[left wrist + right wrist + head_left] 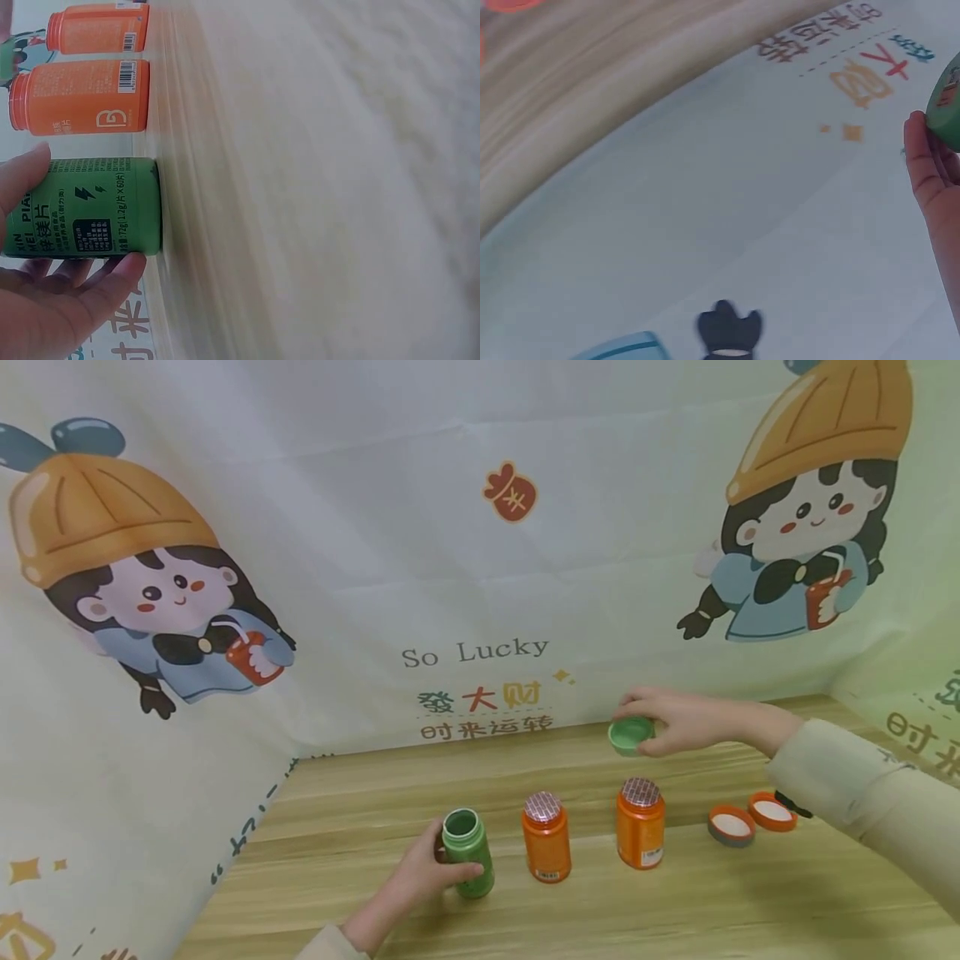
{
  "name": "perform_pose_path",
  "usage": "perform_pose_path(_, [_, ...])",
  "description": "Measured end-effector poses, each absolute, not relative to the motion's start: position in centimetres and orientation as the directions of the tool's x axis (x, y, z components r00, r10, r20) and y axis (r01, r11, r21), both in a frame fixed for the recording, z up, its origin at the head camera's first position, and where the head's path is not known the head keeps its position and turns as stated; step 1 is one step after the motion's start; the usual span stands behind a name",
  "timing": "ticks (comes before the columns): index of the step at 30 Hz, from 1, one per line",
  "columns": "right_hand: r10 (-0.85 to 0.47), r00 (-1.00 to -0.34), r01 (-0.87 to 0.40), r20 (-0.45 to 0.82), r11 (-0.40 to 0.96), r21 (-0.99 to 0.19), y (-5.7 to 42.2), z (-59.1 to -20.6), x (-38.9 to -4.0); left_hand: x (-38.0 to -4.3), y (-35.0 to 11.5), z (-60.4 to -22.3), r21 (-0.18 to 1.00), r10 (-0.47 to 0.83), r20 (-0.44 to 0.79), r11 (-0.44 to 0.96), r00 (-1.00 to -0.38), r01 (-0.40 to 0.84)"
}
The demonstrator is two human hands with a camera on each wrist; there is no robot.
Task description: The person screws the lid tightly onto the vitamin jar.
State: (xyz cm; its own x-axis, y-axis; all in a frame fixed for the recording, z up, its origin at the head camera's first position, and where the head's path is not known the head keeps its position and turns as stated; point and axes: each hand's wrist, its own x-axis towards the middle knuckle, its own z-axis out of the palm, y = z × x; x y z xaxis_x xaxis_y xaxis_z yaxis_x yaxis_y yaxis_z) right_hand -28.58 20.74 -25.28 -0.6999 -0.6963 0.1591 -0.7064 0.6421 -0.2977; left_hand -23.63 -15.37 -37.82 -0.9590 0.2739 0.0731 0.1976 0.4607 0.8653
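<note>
A green bottle (pixel 465 837) with its mouth uncovered stands upright on the wood-patterned tabletop. My left hand (pixel 420 870) grips it, fingers and thumb around its sides; the left wrist view shows the printed label of this bottle (pixel 112 206). Above the back of the table, my right hand (pixel 678 720) holds a green lid (pixel 630 737) by its edge, hollow side showing. Only part of that lid (pixel 948 112) and of the right hand (pixel 937 172) enters the right wrist view. Two orange bottles with patterned foil seals, one nearer (pixel 547 850) and one farther right (pixel 640 831), stand between the hands.
Two lids with white linings, one grey-sided (pixel 731 827) and one orange (pixel 772 812), lie at the right under the forearm. A small dark thing (pixel 795 805), partly hidden by the sleeve, is beside them. A printed cloth (pixel 360 635) hangs behind the table.
</note>
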Motion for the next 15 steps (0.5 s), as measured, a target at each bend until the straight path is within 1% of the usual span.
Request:
perform_pose_path(4, [-0.73, -0.668, -0.738, 0.147, 0.622, -0.263, 18.6, -24.4, -28.3, -23.6, -15.3, -37.8, 0.865, 0.277, 0.069, 0.462, -0.958, 0.196])
perform_pose_path(10, [-0.758, -0.644, -0.756, 0.102, 0.608, -0.243, 15.6, -23.7, -28.3, -23.7, -15.4, -37.9, 0.864, 0.27, 0.071, 0.464, -0.96, 0.195])
perform_pose_path(15, [-0.798, -0.598, -0.79, 0.081, 0.569, -0.227, 13.0, -23.5, -28.5, -24.0, -15.6, -38.1, 0.858, 0.261, 0.067, 0.478, -0.963, 0.189])
